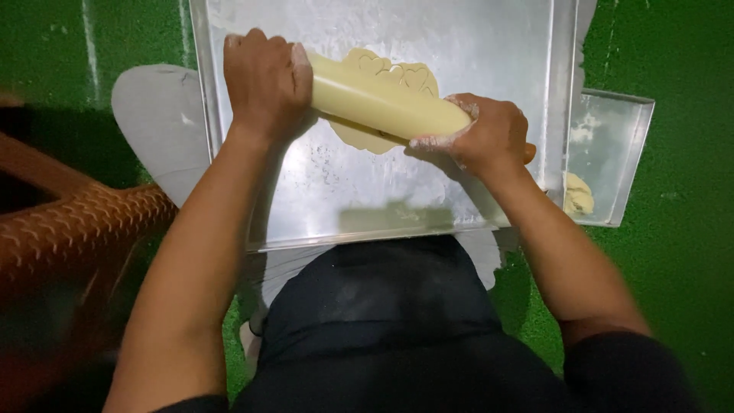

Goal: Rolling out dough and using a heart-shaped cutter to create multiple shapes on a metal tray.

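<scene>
Pale roller point(386, 101) lies across the dough point(394, 80) near the tray's point(397, 206) far edge. Left hand point(264, 80) and right hand point(489, 138) each have fingers clamped round an end. Best to press evenly on both ends, so the sheet keeps one thickness.

Under my grip, the pale yellow cylindrical rolling pin point(386, 101) looks like smooth, slightly glossy plastic. My left hand point(266, 80) and right hand point(489, 136) wrap around its ends, both dusted with dry, matt flour. Beneath the pin, the flat cream sheet of dough point(365, 134) looks soft and matt. It lies on a large silver metal tray point(367, 191), dull-shiny and smeared with flour. Right of my right hand, a smaller metal tray point(612, 130) looks similarly filmed. The green floor covering point(680, 229) around them appears rough and fibrous.
</scene>
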